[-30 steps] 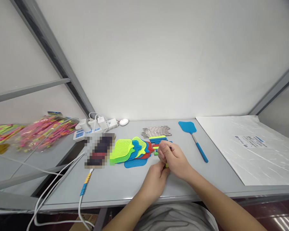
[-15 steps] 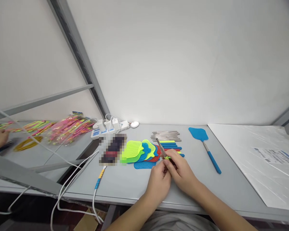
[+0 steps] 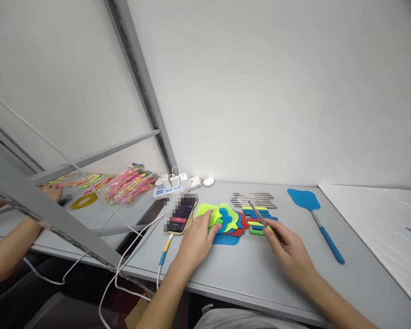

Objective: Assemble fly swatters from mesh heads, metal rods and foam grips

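Observation:
My left hand (image 3: 197, 237) lies over the stack of fly swatter heads, touching the top yellow-green swatter head (image 3: 205, 209) with fingers and thumb apart. Blue, red and yellow-green perforated heads overlap beside it, with a blue swatter head (image 3: 226, 239) at the near edge. My right hand (image 3: 289, 246) is closed around a fly swatter handle (image 3: 260, 216), a metal rod with a yellow-green grip, its bare rod end pointing up and left. Behind it lie loose coloured grips (image 3: 256, 232) and several metal rods (image 3: 253, 199).
An assembled blue fly swatter (image 3: 315, 214) lies at right, near a white wrapped sheet (image 3: 373, 224). A phone (image 3: 183, 214) on a cable and a power strip (image 3: 178, 186) are at left. Past the metal frame (image 3: 137, 68), another person's hand (image 3: 53, 192) is near bagged pink items (image 3: 130, 183).
My left hand has left the handle and moved left onto the swatter heads. The right hand keeps the handle. The view has turned left, showing more of the other person's arm.

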`<move>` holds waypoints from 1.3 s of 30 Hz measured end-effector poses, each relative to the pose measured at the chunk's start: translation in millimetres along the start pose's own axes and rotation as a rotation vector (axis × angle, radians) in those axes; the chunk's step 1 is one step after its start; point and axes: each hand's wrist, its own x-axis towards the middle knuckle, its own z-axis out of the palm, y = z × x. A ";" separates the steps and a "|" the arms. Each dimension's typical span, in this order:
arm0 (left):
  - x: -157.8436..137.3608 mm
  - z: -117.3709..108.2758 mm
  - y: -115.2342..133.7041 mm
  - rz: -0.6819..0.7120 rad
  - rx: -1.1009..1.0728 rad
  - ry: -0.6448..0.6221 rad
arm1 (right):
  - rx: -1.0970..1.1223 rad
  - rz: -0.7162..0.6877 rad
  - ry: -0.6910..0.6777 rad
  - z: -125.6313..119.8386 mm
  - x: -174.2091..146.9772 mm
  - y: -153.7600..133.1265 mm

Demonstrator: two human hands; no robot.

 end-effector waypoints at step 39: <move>-0.1 61.2 156.3 0.444 -0.605 0.452 | 0.951 0.450 0.186 -53.2 -19.7 -2.9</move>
